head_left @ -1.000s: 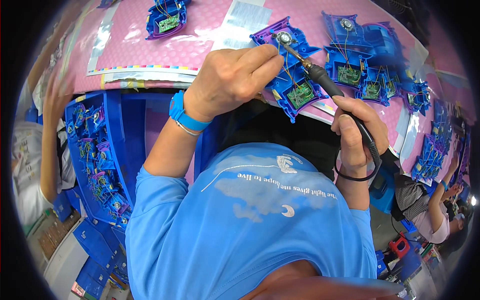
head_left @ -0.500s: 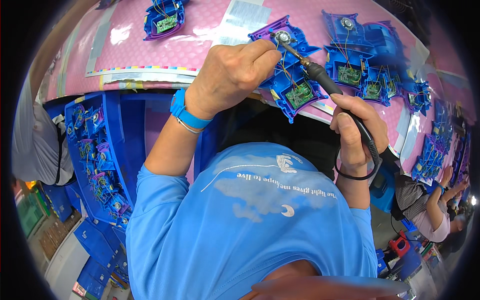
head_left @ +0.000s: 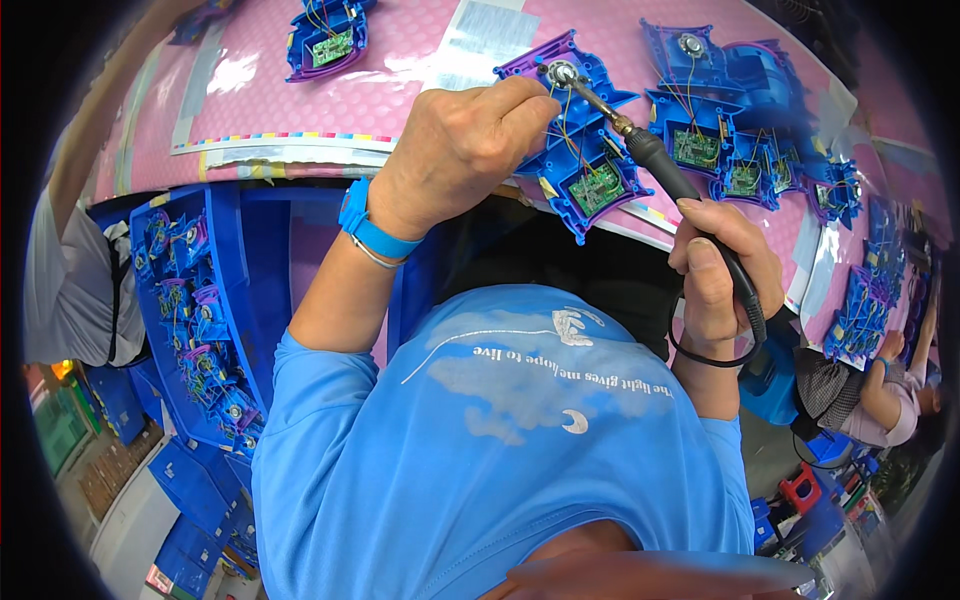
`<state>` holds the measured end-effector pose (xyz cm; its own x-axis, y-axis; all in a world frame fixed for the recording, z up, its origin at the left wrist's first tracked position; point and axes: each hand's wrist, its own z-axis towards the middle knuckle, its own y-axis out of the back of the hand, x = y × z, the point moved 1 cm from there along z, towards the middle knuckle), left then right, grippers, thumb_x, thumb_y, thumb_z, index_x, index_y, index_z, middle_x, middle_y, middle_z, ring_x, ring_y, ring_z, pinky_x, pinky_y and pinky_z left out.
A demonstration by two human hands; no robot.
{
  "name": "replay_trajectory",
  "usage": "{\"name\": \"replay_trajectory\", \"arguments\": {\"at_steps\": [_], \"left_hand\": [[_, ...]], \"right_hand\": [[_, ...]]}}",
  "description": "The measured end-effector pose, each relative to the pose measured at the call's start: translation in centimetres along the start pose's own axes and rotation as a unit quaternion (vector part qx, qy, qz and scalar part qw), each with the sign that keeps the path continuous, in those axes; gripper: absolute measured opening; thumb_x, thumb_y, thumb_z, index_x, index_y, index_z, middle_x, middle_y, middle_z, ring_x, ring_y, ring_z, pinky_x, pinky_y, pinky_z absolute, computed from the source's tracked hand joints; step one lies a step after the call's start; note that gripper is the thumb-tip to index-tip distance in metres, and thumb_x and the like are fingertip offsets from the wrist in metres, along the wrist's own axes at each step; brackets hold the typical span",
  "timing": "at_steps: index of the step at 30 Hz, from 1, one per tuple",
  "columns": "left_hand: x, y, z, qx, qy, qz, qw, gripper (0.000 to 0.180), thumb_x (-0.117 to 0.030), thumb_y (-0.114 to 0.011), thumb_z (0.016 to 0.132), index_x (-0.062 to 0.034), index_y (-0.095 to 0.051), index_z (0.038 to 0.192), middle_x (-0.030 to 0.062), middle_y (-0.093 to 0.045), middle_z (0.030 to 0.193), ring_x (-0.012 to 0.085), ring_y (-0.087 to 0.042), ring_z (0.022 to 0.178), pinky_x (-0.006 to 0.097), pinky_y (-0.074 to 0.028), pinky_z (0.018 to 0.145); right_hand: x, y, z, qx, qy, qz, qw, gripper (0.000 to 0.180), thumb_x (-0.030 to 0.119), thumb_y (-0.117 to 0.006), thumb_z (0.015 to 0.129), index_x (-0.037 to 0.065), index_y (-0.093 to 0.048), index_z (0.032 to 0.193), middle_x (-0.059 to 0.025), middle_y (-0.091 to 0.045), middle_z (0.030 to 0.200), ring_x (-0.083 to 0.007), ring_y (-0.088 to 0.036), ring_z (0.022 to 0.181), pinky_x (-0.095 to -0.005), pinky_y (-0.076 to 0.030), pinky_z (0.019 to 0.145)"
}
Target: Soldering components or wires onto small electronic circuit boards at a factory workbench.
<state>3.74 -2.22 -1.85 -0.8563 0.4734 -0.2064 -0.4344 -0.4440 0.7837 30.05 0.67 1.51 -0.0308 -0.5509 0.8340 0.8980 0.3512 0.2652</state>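
Note:
A soldering iron (head_left: 662,162) with a dark handle is gripped in my right hand (head_left: 728,262), its cord looping under the wrist. Its metal tip reaches the edge of the round silver speaker (head_left: 562,74), mounted in an opened blue and purple plastic housing (head_left: 572,152). Thin wires run down from there to a green circuit board (head_left: 597,187) in the housing's nearer half. My left hand (head_left: 475,145) is closed in a pinch just left of the speaker, beside the iron's tip. Whatever lies between those fingertips is hidden.
Similar wired housings (head_left: 695,145) stand to the right, another (head_left: 330,45) at the far left of the pink table (head_left: 400,60). Left below the edge, a blue bin (head_left: 235,300) holds several more. A co-worker's arm (head_left: 880,400) is at far right; another person's sleeve (head_left: 85,290) shows at left.
My right hand and the iron's handle have shifted slightly right and toward me, the tip staying by the speaker. My left hand hardly moved. The co-worker at right has changed posture.

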Motion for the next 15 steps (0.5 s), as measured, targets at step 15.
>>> {"name": "replay_trajectory", "arguments": {"at_steps": [15], "left_hand": [[-0.4,2.2,-1.0,0.069,0.055,-0.260,0.961,0.034,-0.004,-0.087,0.075,-0.0074,-0.077,0.108,0.0098,-0.075,0.114,0.0258,-0.076,0.094,0.032,-0.064,0.079]], "right_hand": [[-0.3,1.7,-0.3,-0.080,0.022,0.056,0.995,0.029,0.008,-0.064,0.094,-0.012,-0.069,0.114,-0.0130,-0.067,0.078,-0.0127,-0.057,0.061,-0.0263,-0.043,0.055]]}}
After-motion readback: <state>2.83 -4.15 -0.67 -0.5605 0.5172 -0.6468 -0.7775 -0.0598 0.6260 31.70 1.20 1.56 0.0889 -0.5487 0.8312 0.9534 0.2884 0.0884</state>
